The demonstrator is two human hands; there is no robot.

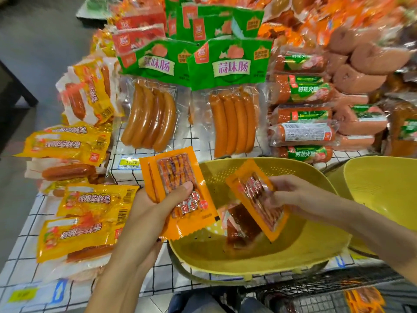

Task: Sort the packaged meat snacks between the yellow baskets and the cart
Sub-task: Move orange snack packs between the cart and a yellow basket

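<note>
**Two hands, each holding an orange snack packet, over a yellow basket at a sausage display**

Nearest the viewer, at the bottom right, is the dark wire mesh of a cart (pixel 320 288). Inside it lie orange packs (pixel 363 300), blurred, which appear to be the same kind of snack as those in the hands.

Just beyond, the left hand (pixel 144 213) grips an orange packet (pixel 180 190) from below. The thumb presses across its front and the fingers curl behind it. The packet stands tilted, with its clear window showing reddish strips, above the near left rim of a yellow basket (pixel 304 245).

The right hand (pixel 297 195) reaches in from the right. Its fingertips pinch the upper edge of a second orange packet (pixel 257 199), which hangs slanted over the inside of the basket. Beneath it, in the basket, lies a dark red pack (pixel 241 224). A second yellow basket (pixel 383 181) stands just to the right, touching or nearly touching the first.

Both baskets rest on a table covered with a white cloth (pixel 29 245) with a black grid pattern. On its left side lie yellow sausage packs (pixel 85 199), piled up.

Farther back, in the middle, two clear packs with green headers (pixel 232 66) hold long orange sausages. A yellow price tag (pixel 129 162) sits near them. To the right, ham sausages with green labels (pixel 302 132) lie stacked. At the far right is a heap of thick pink sausages (pixel 361 64).
</note>
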